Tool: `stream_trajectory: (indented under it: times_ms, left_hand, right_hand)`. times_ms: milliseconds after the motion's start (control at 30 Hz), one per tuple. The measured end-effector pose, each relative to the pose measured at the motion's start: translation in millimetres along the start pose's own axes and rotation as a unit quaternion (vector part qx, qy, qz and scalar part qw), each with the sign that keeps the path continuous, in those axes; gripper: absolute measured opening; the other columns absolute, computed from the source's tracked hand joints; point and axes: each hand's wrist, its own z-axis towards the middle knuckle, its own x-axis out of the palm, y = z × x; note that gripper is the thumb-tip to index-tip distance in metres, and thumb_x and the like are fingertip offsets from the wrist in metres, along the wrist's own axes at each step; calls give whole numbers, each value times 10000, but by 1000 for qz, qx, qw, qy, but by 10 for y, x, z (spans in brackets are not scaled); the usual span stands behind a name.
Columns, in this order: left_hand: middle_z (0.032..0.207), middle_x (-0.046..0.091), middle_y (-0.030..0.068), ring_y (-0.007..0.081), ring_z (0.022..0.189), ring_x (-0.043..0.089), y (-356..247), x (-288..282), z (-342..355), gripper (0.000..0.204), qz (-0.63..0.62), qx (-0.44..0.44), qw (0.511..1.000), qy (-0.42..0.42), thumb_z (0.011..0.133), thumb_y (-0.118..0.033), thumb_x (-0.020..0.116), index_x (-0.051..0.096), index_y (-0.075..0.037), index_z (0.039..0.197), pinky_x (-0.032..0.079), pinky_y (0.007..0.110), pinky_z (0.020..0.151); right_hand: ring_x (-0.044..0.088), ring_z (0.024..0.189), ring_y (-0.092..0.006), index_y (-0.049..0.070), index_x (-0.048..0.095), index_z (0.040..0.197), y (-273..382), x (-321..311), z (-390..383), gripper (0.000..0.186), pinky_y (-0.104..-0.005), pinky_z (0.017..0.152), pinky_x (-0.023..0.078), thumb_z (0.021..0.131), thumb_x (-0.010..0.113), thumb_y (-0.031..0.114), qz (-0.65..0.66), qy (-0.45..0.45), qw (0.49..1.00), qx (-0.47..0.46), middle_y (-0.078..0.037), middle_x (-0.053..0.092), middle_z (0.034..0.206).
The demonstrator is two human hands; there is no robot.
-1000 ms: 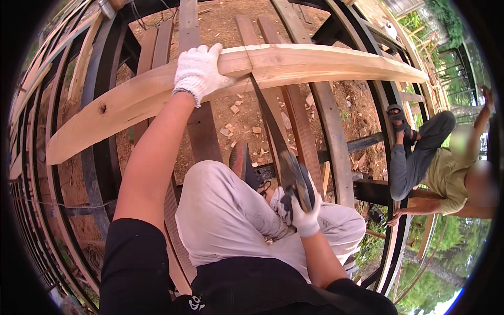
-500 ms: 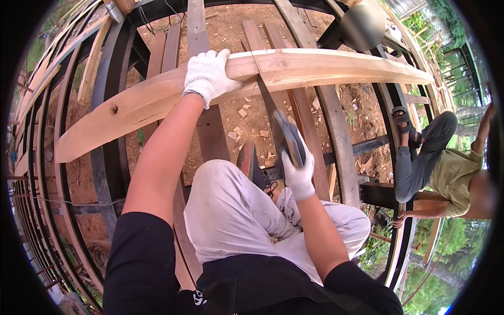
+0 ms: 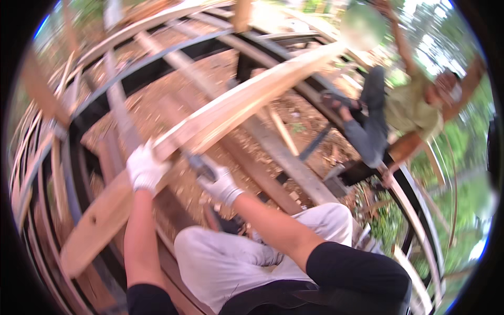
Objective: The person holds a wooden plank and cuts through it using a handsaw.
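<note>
A long, pale, curved timber (image 3: 247, 100) slants across in front of me from lower left to upper right. My left hand (image 3: 146, 168), in a white knitted glove, is closed over it left of centre. My right hand (image 3: 220, 187), also gloved, is wrapped round the dark handle of a handsaw (image 3: 201, 167). The saw sits against the timber's near side, just right of my left hand. Blur and the wood hide most of its blade, so I cannot tell how deep it sits. A dark knot marks the timber's lower left part.
Dark beams and planks (image 3: 283, 152) form an open frame beneath me, with wood chips on the brown soil (image 3: 210, 139) below. On the right another person (image 3: 409, 105) sits on the frame. A wooden post (image 3: 242, 16) stands at the far side.
The view has swung round, so the timber now slants more steeply and the seated person appears higher. My right hand and the saw are closer to the timber and to my left hand.
</note>
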Motion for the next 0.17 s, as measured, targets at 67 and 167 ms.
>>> stream_trajectory:
  times_ms: [67,167]
  left_hand:
    - [1161,751,166,371,1114,732,182,84,-111,925,17,-13,1000,-21,684,-554,926,675,-111,1456,598,490,1006]
    - [1285,716,207,375,1215,708,-107,-24,161,1089,8,-3,1000,-2,619,-568,962,604,-113,1542,554,493,1108]
  right_hand:
    - [722,1306,-395,62,497,1662,176,83,-92,829,-456,1145,542,904,772,254,-11,55,997,58,-274,738,1384]
    - [628,1434,-416,112,433,1716,315,-254,-117,900,-465,1229,478,903,775,290,-76,48,996,25,-263,657,1534]
